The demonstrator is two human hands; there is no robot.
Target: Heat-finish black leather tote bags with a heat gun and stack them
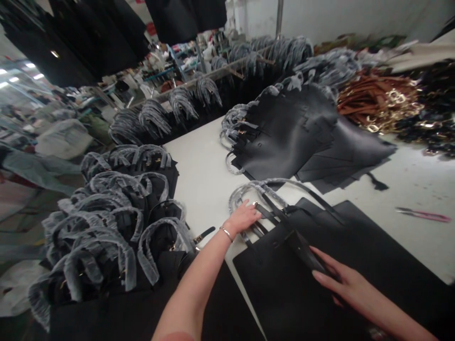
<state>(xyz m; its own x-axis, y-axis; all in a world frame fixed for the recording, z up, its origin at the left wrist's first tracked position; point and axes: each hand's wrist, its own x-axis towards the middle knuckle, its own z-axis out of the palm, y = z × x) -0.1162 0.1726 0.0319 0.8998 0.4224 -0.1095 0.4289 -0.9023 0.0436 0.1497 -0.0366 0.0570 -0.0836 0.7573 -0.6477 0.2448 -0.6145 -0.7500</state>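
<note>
A flat black leather bag point(355, 255) lies on the white table point(202, 175) in front of me. Its foam-wrapped handles point(249, 189) curl toward the far left. My left hand point(243, 218), a bracelet on its wrist, rests on the handle straps where they meet the bag's top edge. My right hand point(337, 279) lies flat on the bag, fingers stretched along a small black flap point(302, 246) at its middle. Whether the left fingers close around a strap I cannot tell.
A fanned stack of black bag panels point(302, 137) lies farther back on the table. Many finished bags with wrapped handles point(117, 222) crowd the left side. Brown straps with gold buckles point(380, 99) pile at back right. A pink-handled tool point(423, 215) lies at right.
</note>
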